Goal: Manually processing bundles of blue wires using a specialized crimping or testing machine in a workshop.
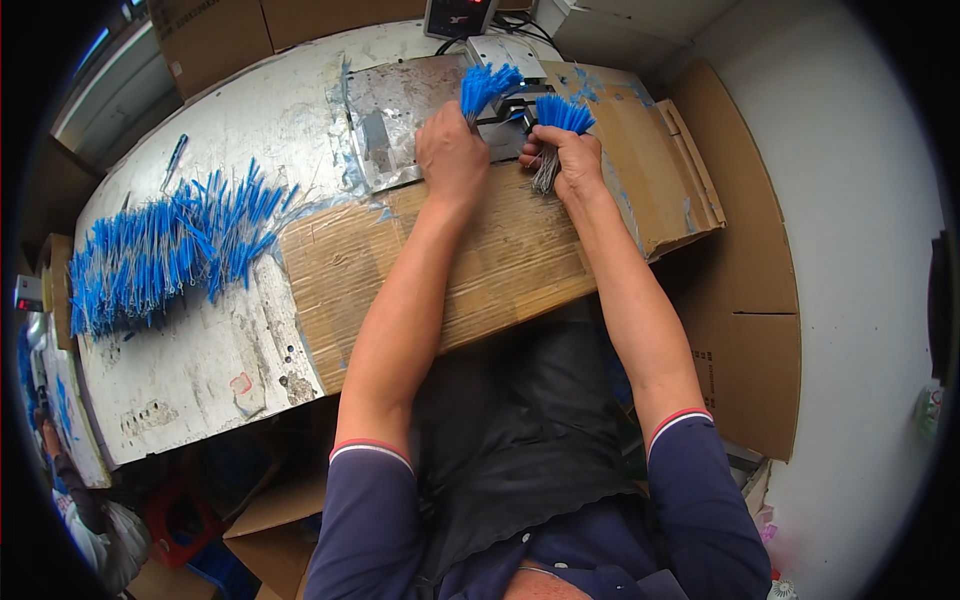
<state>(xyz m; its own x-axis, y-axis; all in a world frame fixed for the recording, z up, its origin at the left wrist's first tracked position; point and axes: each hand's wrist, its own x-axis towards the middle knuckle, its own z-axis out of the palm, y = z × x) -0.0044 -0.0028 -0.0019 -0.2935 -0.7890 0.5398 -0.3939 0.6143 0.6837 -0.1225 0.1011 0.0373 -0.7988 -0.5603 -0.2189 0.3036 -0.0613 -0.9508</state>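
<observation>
My left hand is closed round a bundle of thin blue wire brushes, their blue ends fanning out above the fist. Beside it, my right hand grips a second bundle of blue wire brushes. Bare wire stems hang below that hand, while its blue ends point up. Between and just behind the two hands is a small dark metal fixture, partly hidden by the bundles. A metal plate lies under and left of my left hand.
A large pile of blue wire brushes covers the left of the worn white table. A pen lies behind it. Flattened cardboard covers the front edge. A dark box with a display stands behind; another person is at lower left.
</observation>
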